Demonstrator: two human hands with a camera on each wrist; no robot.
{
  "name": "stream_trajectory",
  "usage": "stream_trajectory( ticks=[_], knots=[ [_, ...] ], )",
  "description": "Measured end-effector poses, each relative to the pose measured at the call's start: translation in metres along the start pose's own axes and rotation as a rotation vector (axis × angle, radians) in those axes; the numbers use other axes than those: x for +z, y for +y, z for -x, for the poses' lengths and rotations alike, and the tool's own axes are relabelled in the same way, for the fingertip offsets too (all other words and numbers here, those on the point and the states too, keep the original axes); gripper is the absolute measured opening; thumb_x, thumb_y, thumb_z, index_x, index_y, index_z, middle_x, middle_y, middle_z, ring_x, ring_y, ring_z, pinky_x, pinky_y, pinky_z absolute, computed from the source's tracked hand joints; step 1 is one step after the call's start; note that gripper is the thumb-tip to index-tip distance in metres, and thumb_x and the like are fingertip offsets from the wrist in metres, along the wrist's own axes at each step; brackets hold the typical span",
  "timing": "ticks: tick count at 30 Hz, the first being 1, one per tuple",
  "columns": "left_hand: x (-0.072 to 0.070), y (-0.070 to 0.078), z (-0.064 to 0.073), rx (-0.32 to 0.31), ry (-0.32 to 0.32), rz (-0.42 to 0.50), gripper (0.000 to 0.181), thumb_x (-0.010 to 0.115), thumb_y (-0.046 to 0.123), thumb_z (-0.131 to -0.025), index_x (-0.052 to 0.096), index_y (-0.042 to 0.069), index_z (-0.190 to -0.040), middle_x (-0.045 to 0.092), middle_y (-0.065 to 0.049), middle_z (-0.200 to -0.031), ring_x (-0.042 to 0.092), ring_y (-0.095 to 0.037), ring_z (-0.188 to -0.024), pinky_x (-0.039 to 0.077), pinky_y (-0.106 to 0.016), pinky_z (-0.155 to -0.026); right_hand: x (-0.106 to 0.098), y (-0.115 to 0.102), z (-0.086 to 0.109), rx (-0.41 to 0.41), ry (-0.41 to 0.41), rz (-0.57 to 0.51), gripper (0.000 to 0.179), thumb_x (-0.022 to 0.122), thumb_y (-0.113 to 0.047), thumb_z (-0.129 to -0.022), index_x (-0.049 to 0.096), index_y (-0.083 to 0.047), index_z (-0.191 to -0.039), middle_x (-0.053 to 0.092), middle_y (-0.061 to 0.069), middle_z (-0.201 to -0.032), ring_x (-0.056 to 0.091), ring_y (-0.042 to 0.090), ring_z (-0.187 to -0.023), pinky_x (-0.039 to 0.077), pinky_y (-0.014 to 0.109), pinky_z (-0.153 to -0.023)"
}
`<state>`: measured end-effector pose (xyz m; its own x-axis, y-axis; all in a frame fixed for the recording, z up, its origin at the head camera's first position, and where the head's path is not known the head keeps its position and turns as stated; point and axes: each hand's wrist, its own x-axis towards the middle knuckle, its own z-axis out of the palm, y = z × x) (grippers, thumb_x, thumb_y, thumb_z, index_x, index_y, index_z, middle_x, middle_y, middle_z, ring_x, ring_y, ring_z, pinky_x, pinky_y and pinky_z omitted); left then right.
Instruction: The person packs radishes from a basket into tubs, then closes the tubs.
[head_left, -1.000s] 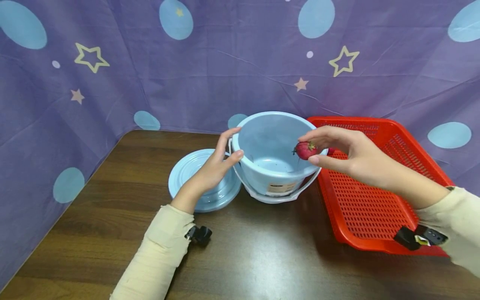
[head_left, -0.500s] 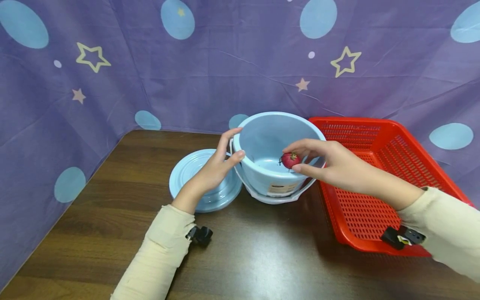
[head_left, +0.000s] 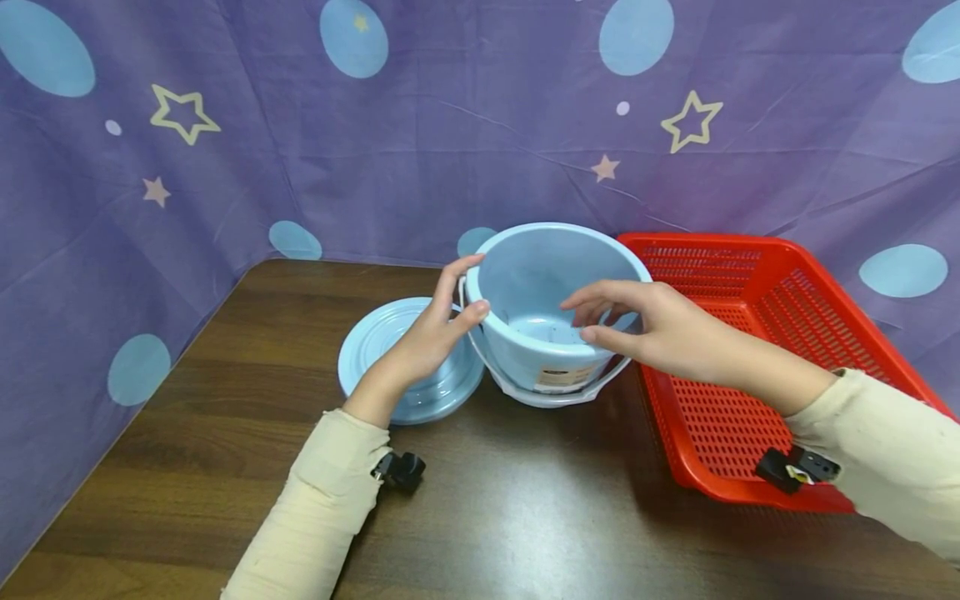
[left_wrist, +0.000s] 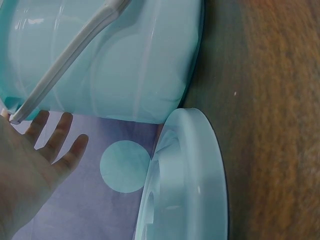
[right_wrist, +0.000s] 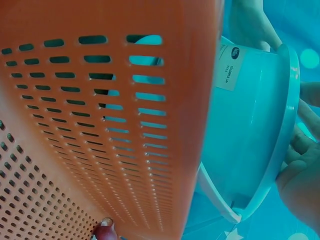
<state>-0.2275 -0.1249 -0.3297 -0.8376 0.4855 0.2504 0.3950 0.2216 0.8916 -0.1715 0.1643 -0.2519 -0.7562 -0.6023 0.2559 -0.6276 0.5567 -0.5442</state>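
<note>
the blue bucket [head_left: 517, 360], right of the blue lid [head_left: 427, 393], looks light, stiff and smooth, best steadied by the rim [head_left: 562, 350], where the left hand [head_left: 433, 325] rests with fingers spread. the right hand [head_left: 652, 329] arches over its mouth, thumb and fingertips parted, pinching nothing.

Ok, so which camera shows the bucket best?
The head view: it shows the bucket with its open top and front together, partly behind the right hand. The left wrist view shows one side and some of the handle, cut off; the right wrist view shows the labelled side, partly behind the basket.
</note>
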Motion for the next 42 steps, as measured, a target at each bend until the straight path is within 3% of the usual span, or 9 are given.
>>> stream_trajectory(
  ticks=[8,15,21,29,38,42],
  knots=[
    [0.001,-0.001,-0.001,0.004,0.001,0.012,0.081,0.048,0.073,-0.09,0.018,0.034,-0.154,0.009,-0.003,-0.162,0.017,-0.023,-0.145,0.025,-0.058,-0.11,-0.007,-0.003,0.002,-0.01,0.012,0.027,0.028,0.07,-0.012,-0.093,0.069,-0.018,-0.121,0.068,-0.011,-0.102,0.061,0.004,-0.093,0.049,0.029,-0.082],
    [0.001,0.0,0.0,0.003,0.001,0.005,0.08,0.048,0.072,-0.091,0.017,0.034,-0.154,0.008,-0.003,-0.162,0.017,-0.027,-0.145,0.024,-0.061,-0.109,-0.026,-0.004,0.005,-0.024,0.073,0.062,0.028,0.07,-0.01,-0.093,0.069,-0.02,-0.12,0.068,-0.012,-0.11,0.061,0.005,-0.093,0.046,0.024,-0.076],
    [0.001,0.001,0.0,0.004,-0.002,0.012,0.081,0.048,0.074,-0.09,0.017,0.035,-0.154,0.008,-0.003,-0.162,0.017,-0.025,-0.145,0.025,-0.06,-0.109,-0.043,0.0,0.014,0.053,0.127,0.061,0.028,0.069,-0.009,-0.094,0.069,-0.02,-0.12,0.069,-0.008,-0.113,0.062,0.006,-0.096,0.046,0.017,-0.084],
    [0.001,0.0,0.001,-0.001,-0.002,0.01,0.08,0.048,0.073,-0.09,0.017,0.036,-0.154,0.007,-0.002,-0.162,0.016,-0.024,-0.145,0.025,-0.059,-0.109,-0.059,0.013,0.024,0.181,0.134,0.048,0.026,0.069,-0.011,-0.094,0.07,-0.018,-0.119,0.071,-0.002,-0.104,0.065,0.01,-0.093,0.046,0.014,-0.08],
    [0.001,-0.001,0.0,0.001,0.001,0.011,0.078,0.047,0.071,-0.091,0.017,0.037,-0.154,0.006,-0.002,-0.162,0.014,-0.026,-0.146,0.023,-0.061,-0.109,-0.061,0.044,0.026,0.242,0.097,-0.008,0.023,0.068,-0.011,-0.095,0.071,-0.012,-0.117,0.071,0.002,-0.108,0.066,0.008,-0.094,0.051,0.017,-0.078],
    [0.001,-0.001,0.0,0.005,-0.003,0.009,0.079,0.047,0.072,-0.091,0.017,0.036,-0.154,0.006,-0.001,-0.162,0.012,-0.024,-0.147,0.023,-0.061,-0.11,-0.059,0.061,0.026,0.273,0.084,0.02,0.024,0.069,-0.01,-0.094,0.07,-0.012,-0.118,0.07,0.004,-0.111,0.065,0.006,-0.094,0.048,0.014,-0.079]
  ],
)
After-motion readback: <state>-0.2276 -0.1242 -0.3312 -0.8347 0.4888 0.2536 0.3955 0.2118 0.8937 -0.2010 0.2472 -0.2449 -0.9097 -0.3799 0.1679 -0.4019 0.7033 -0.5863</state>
